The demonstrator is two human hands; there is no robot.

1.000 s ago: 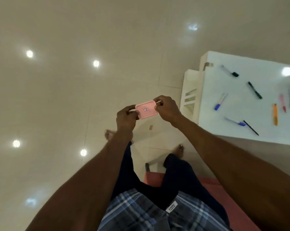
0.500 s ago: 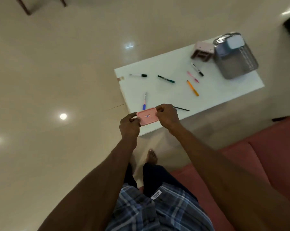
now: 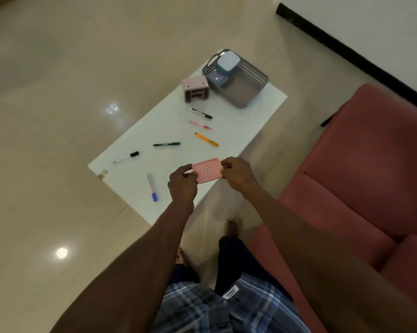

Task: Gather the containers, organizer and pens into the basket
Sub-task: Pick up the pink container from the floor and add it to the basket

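Observation:
A flat pink container (image 3: 208,170) with a small sticker is held in the air above the near edge of the white table (image 3: 238,131). My left hand (image 3: 182,183) grips its left end and my right hand (image 3: 236,173) pinches its right end. At the table's far end stands a grey perforated basket (image 3: 248,80) with a pale blue-and-white container (image 3: 224,66) inside. A pink organizer (image 3: 196,88) sits just left of the basket. Several pens lie on the table: black-capped (image 3: 200,113), pink (image 3: 199,125), orange (image 3: 206,139), dark green (image 3: 166,144), white with black cap (image 3: 126,157), blue-capped (image 3: 152,187).
A pink sofa (image 3: 361,169) stands to the right of the table. Glossy beige floor tiles surround the table. A white wall with a black skirting strip (image 3: 346,51) runs along the upper right. My legs and bare feet are below the table's near edge.
The view has swung, so the table, basket and organizer now lie ahead and closer. Both hands still hold the pink container between them.

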